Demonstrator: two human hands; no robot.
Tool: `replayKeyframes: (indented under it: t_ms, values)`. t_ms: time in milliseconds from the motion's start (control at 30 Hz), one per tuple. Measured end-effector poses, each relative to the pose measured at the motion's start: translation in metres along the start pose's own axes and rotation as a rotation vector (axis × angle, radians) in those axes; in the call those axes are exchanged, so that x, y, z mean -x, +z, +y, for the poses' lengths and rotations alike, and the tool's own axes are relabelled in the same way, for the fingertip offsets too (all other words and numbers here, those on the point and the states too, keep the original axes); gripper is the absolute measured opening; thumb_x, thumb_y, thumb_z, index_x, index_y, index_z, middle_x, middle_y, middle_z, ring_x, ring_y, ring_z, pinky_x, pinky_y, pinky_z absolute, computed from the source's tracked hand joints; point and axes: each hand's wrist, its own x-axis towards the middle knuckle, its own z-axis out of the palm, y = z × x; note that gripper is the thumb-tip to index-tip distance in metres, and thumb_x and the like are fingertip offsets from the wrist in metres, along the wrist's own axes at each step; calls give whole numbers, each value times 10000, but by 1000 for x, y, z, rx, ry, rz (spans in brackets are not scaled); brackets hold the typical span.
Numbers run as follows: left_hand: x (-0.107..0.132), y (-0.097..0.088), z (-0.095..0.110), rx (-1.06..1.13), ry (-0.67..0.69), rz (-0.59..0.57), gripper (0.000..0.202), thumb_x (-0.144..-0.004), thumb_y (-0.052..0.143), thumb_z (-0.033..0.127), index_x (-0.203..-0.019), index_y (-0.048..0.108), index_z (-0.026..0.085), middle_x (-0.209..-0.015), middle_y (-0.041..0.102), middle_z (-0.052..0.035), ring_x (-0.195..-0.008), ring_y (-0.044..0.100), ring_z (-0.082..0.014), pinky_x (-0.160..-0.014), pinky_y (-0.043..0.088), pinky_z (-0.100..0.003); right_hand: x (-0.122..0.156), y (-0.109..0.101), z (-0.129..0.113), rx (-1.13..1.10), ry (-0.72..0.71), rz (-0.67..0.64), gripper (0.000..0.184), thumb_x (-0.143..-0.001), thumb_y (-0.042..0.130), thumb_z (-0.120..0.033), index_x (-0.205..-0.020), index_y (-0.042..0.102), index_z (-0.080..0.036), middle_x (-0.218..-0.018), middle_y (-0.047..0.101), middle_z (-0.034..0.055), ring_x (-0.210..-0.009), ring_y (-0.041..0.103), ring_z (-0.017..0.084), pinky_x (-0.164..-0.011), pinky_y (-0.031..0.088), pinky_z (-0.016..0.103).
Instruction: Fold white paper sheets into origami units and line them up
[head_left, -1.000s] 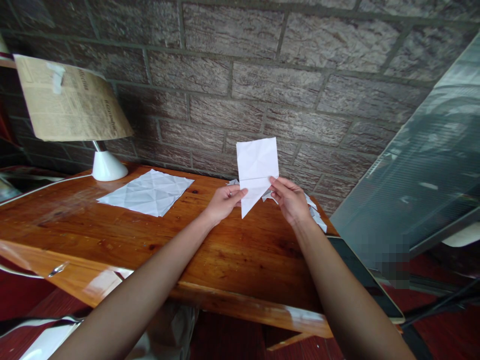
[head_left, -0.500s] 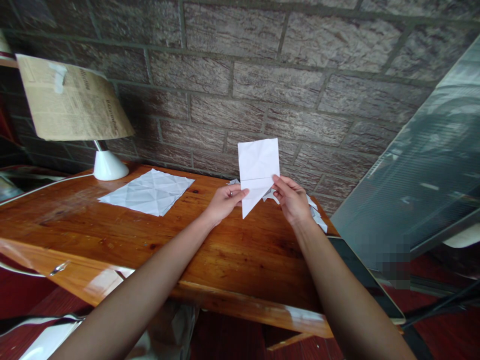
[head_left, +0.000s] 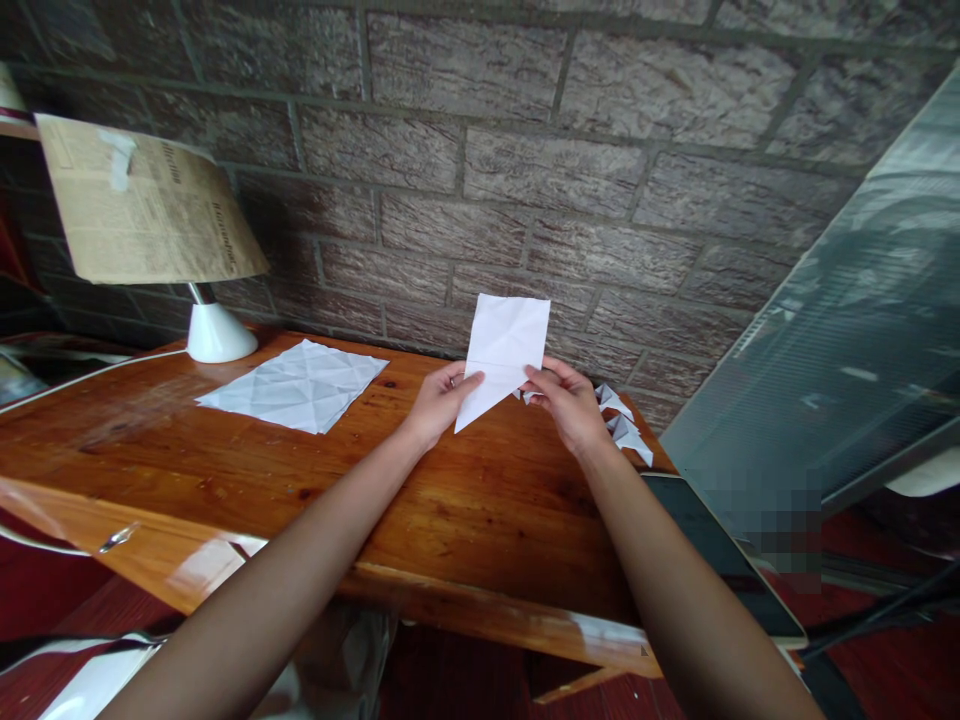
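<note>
Stone-block wall [head_left: 480, 160] behind, varnished wood table [head_left: 480, 530] in front. Left hand [head_left: 441, 405] pinches white folded paper [head_left: 510, 335] at its lower left edge; right hand [head_left: 566, 402] pinches its lower right, both thumbs on front. Paper is held up above the table, pointed tip down-left. Past the right hand: two folded pieces [head_left: 630, 437] clear, more partly hidden. Left: creased paper [head_left: 300, 385] lying flat, sheet count unclear. One lamp [head_left: 220, 335], newsprint-style shade [head_left: 157, 225], lettering not reliably legible. One dark-screened tablet [head_left: 705, 540] by the right forearm.
</note>
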Motion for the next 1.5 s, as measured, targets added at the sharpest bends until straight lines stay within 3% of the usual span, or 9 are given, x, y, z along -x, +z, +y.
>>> replayKeyframes:
  t_ms: [167, 300, 600, 867, 1000, 1067, 1267, 1367, 1500]
  values:
    - [-1, -2, -3, -16, -17, 14, 407, -665, 789, 488, -901, 727, 162, -820, 735, -16, -743, 643, -170, -713, 482, -270, -1, -1, 2, 30, -5, -4, 311, -588, 847, -362, -847, 752, -217, -746, 734, 5, -658, 645, 125, -566, 470, 224]
    - [-1, -2, -2, -2, -54, -22, 405, -651, 802, 484, -866, 731, 149, -789, 732, -21, -718, 641, -164, -708, 492, -275, -4, -2, 5, 60, -108, 61, 323, -624, 817, -375, -902, 766, -218, -714, 730, 5, -638, 633, 130, -550, 455, 235]
    - [0, -2, -2, 38, -146, -25, 430, -564, 875, 350, -913, 728, 144, -916, 755, -79, -872, 687, -209, -872, 527, -374, -5, -5, 11, 193, -274, 54, 283, -709, 749, -372, -956, 779, -238, -696, 704, -22, -569, 554, 105, -563, 458, 255]
    - [0, -1, 0, 9, -178, -87, 472, -631, 846, 400, -1007, 718, 146, -1038, 734, -115, -927, 682, -223, -880, 538, -393, -6, -8, 5, 229, -332, 60, 155, -725, 706, -314, -845, 790, -260, -711, 717, -22, -555, 545, 115, -557, 453, 260]
    - [0, -4, 4, -81, 64, 30, 596, -630, 850, 367, -1174, 660, 214, -1123, 710, -70, -1018, 653, -212, -903, 512, -331, -6, -12, 1, 341, -299, -30, 132, -723, 681, -301, -776, 786, -241, -750, 736, -10, -621, 587, 136, -593, 452, 258]
    - [-1, -7, 4, -163, 141, 31, 553, -638, 840, 376, -1140, 686, 203, -1075, 723, -53, -973, 656, -206, -859, 507, -296, -5, -13, 0, 373, -273, -90, 144, -731, 671, -314, -772, 782, -232, -748, 735, -10, -634, 595, 140, -605, 448, 257]
    - [-3, -13, -1, -205, 42, -22, 366, -641, 814, 432, -869, 771, 149, -803, 745, -30, -696, 637, -178, -681, 482, -284, -7, -18, -4, 281, -203, -110, 196, -698, 738, -344, -840, 762, -213, -724, 712, -14, -593, 552, 112, -573, 408, 238]
    - [-4, -14, -2, -165, -17, -43, 350, -630, 820, 401, -881, 786, 160, -846, 759, -44, -734, 657, -196, -730, 489, -309, -8, -22, -8, 202, -114, -115, 315, -636, 800, -361, -900, 742, -201, -642, 668, -37, -517, 495, 89, -521, 369, 226]
    - [-4, -19, -1, -110, -101, -144, 336, -590, 834, 318, -885, 792, 162, -970, 763, -95, -879, 683, -237, -871, 486, -368, -10, -29, -14, 142, -43, -110, 346, -594, 839, -362, -885, 738, -205, -704, 716, -13, -568, 574, 114, -558, 422, 241]
